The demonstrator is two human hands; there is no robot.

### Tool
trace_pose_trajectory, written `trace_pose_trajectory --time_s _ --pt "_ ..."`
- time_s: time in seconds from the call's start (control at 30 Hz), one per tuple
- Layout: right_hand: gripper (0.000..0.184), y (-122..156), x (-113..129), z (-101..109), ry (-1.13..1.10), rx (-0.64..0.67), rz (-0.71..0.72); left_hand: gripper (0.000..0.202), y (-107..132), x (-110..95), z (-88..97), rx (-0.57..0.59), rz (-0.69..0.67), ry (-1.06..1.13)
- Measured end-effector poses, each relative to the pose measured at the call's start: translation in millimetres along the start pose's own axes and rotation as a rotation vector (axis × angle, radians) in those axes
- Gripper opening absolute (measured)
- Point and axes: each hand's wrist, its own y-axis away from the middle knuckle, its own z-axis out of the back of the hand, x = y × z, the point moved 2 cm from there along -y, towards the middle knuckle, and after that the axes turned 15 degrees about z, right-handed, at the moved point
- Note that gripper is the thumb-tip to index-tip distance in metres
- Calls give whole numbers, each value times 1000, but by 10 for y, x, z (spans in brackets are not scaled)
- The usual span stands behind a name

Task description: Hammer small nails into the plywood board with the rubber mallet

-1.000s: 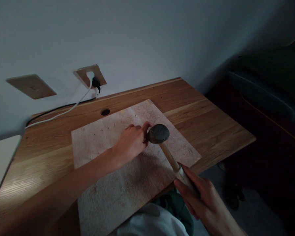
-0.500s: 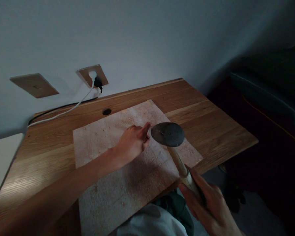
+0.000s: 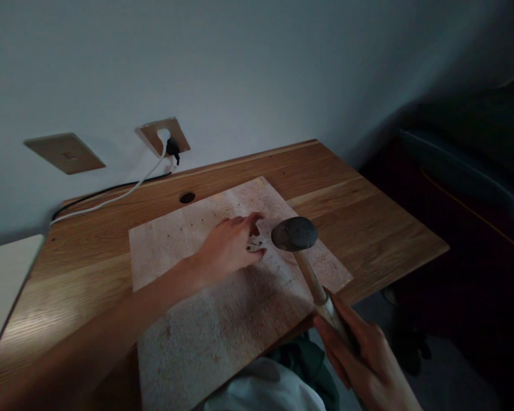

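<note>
One hammer (image 3: 297, 237) inside curled right fingers (image 3: 350, 313), left fingers (image 3: 244, 224) (parted) over board (image 3: 223, 319)

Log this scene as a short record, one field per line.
left hand: over the board; a small pale piece, details unclear, shows between thumb and forefinger
right hand: wrapped around the handle of the mallet
mallet head: dark, beside the left hand in view
board: flat on the wooden table
wall socket: white plug, black plug
</note>
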Motion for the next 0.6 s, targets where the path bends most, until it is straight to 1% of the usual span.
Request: trace_pose_trajectory --time_s 0.03,0.1,0.13,0.2,0.27,0.37,0.47,0.6 --pt "60 0 -4 4 0 4 -3 55 -11 42 104 -24 -6 39" --pt "61 -1 -6 12 -7 14 -7 27 -43 166 322 -79 -1 73" --pt "61 -3 -5 14 -14 18 -10 18 -61 242 416 -97 8 71" --pt "62 -8 -5 16 -23 21 -14 12 -95 393 526 -84 37 13" --pt "61 -15 -10 11 -16 18 -6 12 -117 515 525 -62 45 -84" --pt "60 -23 -26 5 14 6 22 24 -136 604 394 -60 -19 -259" --pt "59 -22 -38 8 29 8 45 30 -157 606 266 -30 -120 -368" --pt "59 -13 -37 20 0 27 45 35 -192 554 231 0 -187 -402"
